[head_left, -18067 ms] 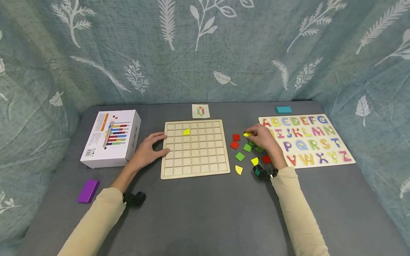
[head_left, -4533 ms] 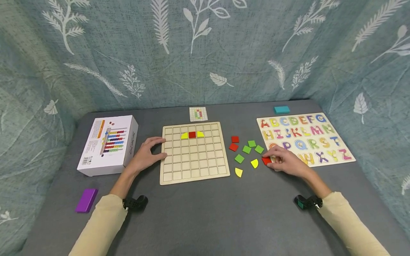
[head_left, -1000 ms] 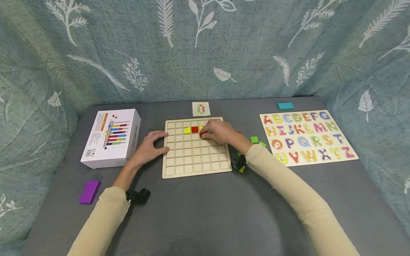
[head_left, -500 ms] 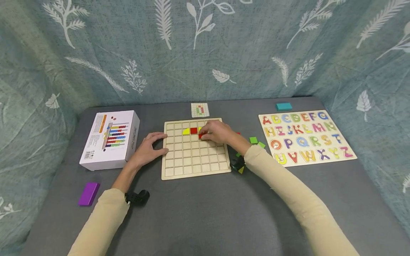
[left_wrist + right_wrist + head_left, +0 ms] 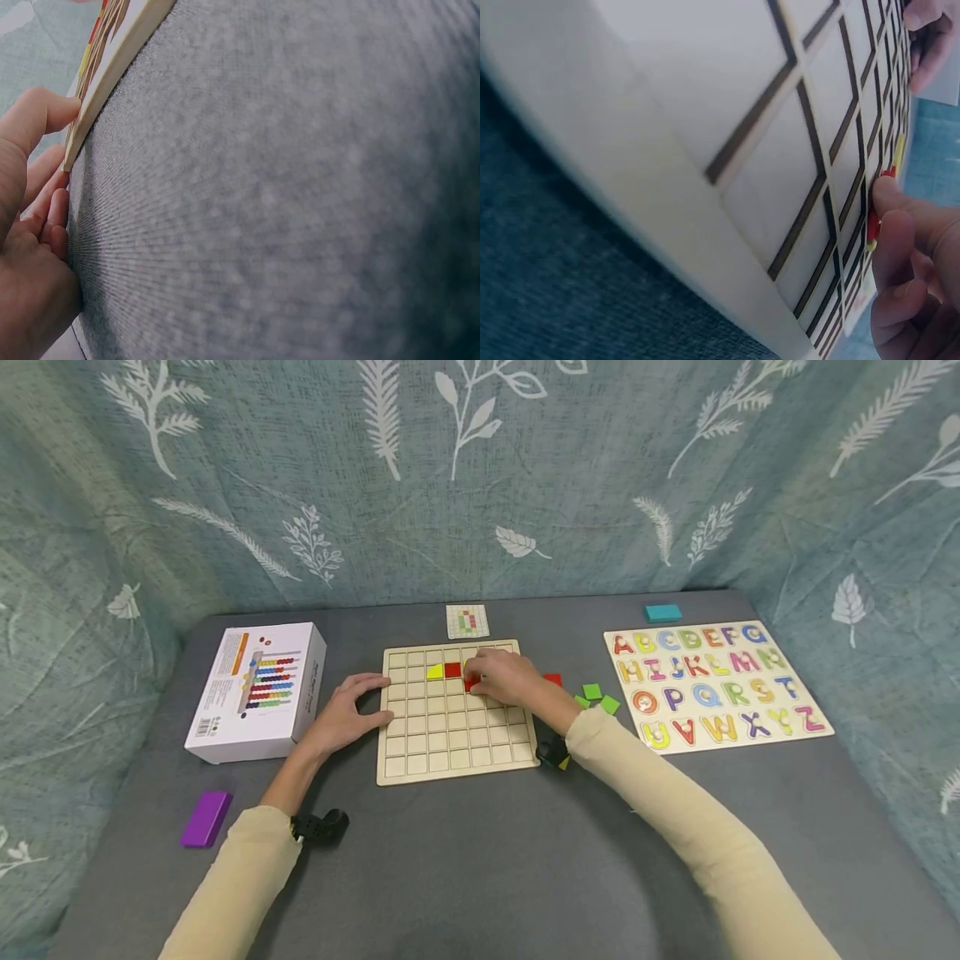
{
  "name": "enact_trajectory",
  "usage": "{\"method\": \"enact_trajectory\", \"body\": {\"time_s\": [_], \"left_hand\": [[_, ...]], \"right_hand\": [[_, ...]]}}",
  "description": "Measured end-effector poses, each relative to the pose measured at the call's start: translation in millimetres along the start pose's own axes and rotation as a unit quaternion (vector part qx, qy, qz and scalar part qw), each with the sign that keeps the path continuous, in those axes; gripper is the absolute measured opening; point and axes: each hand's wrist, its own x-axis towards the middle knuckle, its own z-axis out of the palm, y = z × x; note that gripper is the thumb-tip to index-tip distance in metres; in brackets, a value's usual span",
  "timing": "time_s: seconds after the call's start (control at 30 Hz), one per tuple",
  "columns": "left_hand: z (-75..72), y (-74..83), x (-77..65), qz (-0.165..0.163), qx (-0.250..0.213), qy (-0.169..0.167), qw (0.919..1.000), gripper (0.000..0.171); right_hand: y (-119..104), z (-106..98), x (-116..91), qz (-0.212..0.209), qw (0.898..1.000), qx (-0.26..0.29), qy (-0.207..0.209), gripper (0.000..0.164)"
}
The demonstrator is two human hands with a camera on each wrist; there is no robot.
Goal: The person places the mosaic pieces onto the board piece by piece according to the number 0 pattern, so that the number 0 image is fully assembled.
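My left hand point(image 5: 347, 710) rests its thumb and fingers along the left edge of the wooden grid board point(image 5: 450, 743). In the left wrist view, the thumb point(image 5: 56, 111) touches that edge. Over the board's upper part, my right hand point(image 5: 510, 681) pinches a red square tile point(image 5: 470, 684) low at the grid, just below the top pieces. A yellow quarter-round tile point(image 5: 435, 672) and another red square point(image 5: 452, 669) lie side by side in the second row. A second yellow quarter-round to their right is mostly hidden by my right fingers.
Right of the board lie loose green tiles point(image 5: 592, 692) and a red tile point(image 5: 552, 679), partly covered by my right arm. A pattern card point(image 5: 467, 622) sits behind the board. An alphabet board point(image 5: 731, 739), teal block point(image 5: 663, 613), white abacus box point(image 5: 255, 685) and purple block point(image 5: 206, 819) surround it.
Since the oldest frame, a red square and a second yellow tile joined the board's first yellow. My right hand then carried a red tile from beside the alphabet board; it has barely moved lately.
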Motion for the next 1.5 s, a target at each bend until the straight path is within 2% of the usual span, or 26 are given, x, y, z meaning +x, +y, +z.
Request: {"method": "enact_trajectory", "body": {"time_s": [0.23, 0.33, 0.43, 0.6, 0.8, 0.93, 1.03, 1.13, 1.27, 1.5], "left_hand": [[0.7, -2.1, 0.9, 0.000, 0.003, 0.005, 1.0000, 0.061], [0.6, -1.8, 1.1, 0.001, 0.001, 0.006, 1.0000, 0.061], [1.0, -2.1, 1.3, 0.002, 0.001, 0.006, 1.0000, 0.062], [1.6, -3.0, 1.3, 0.005, 0.001, 0.005, 1.0000, 0.062], [1.2, -3.5, 0.7, 0.005, -0.004, 0.001, 1.0000, 0.062], [1.0, -2.5, 0.4, 0.002, -0.007, -0.002, 1.0000, 0.063], [0.6, -1.8, 0.3, 0.001, -0.010, -0.003, 0.9999, 0.063], [0.4, -1.7, 0.7, -0.001, -0.010, -0.002, 0.9999, 0.063], [0.5, -2.1, 0.7, -0.004, -0.011, -0.002, 0.9999, 0.063], [-0.3, -1.5, 0.6, -0.010, -0.016, -0.002, 0.9998, 0.063]], "right_hand": [[1, 3, -4, -0.018, 1.000, -0.007, 0.011, 0.025], [5, 3, -11, -0.027, 0.999, 0.025, 0.023, 0.031], [15, 1, -23, -0.029, 0.995, 0.078, 0.054, 0.037], [39, -6, -55, -0.001, 0.980, 0.173, 0.096, 0.041], [74, -9, -89, 0.081, 0.954, 0.273, 0.095, 0.049], [88, -6, -100, 0.103, 0.942, 0.306, 0.094, 0.050], [93, -4, -102, 0.107, 0.942, 0.301, 0.100, 0.049], [95, -3, -100, 0.107, 0.947, 0.285, 0.103, 0.047], [95, -3, -95, 0.115, 0.949, 0.279, 0.091, 0.044], [95, -4, -84, 0.124, 0.948, 0.283, 0.078, 0.043]]}}
